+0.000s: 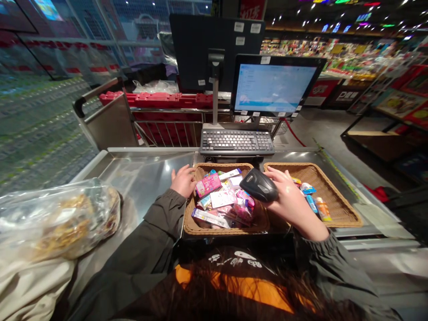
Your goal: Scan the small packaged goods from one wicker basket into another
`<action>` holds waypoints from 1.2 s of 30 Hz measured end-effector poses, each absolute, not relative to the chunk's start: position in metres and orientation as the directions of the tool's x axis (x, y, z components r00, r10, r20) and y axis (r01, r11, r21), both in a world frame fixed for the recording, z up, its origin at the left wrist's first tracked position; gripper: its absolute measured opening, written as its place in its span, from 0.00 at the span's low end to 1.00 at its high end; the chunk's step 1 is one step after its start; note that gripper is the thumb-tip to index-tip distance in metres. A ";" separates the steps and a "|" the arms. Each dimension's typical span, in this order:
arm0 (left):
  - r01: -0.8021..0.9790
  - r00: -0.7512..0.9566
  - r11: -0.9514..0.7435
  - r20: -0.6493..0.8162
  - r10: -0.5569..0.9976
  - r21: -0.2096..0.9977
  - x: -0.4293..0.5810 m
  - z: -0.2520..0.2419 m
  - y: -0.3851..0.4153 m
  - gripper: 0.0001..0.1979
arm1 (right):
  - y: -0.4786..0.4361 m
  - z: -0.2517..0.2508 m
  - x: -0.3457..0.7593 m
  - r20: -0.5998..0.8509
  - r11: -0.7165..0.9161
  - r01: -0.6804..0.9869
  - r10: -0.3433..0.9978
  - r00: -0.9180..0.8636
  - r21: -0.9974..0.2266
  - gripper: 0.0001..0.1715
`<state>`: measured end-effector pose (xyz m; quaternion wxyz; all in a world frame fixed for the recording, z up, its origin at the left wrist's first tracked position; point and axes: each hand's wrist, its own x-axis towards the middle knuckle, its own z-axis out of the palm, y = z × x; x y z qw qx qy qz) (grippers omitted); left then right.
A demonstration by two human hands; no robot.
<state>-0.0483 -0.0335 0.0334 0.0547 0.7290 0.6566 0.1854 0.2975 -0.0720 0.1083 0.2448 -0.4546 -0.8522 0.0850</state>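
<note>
My right hand (284, 194) is wrapped round a black handheld barcode scanner (259, 185), held above the right part of a wicker basket (227, 231). That basket is heaped with small packaged goods, among them a pink package (207, 184), a white card-like pack (223, 198) and a long white-and-blue box (210, 218). At its left rim rests my left hand (183, 180), fingers stretched out and holding nothing. A second wicker basket (341, 196) lies to the right, partly behind my right hand. Inside it are an orange bottle (323, 209) and a blue package (311, 203).
Beyond the baskets stand a keyboard (237, 141) and a lit monitor (276, 89). A clear plastic bag (76, 218) with yellowish contents lies on the steel counter (140, 171) at left. Behind the counter is a metal cart (110, 111) beside red crates (174, 100).
</note>
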 end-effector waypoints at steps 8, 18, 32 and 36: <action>0.953 -0.077 -0.021 0.308 0.948 0.303 -0.075 0.027 -0.024 0.11 | -0.069 0.106 0.294 0.344 0.579 0.728 0.811 -0.473 -0.366 0.20; 0.969 -0.022 -0.058 0.318 0.948 0.242 -0.046 0.048 -0.027 0.12 | -0.066 0.108 0.309 0.370 0.551 0.760 0.824 -0.429 -0.345 0.18; 0.640 0.725 -0.753 0.202 0.658 0.155 0.151 0.091 0.025 0.13 | -0.092 0.099 0.440 0.566 0.171 0.918 0.822 0.068 -0.358 0.24; 0.536 0.834 -0.830 0.054 0.549 0.156 0.223 0.067 0.044 0.14 | -0.105 0.083 0.468 0.544 0.107 0.923 0.830 0.122 -0.371 0.24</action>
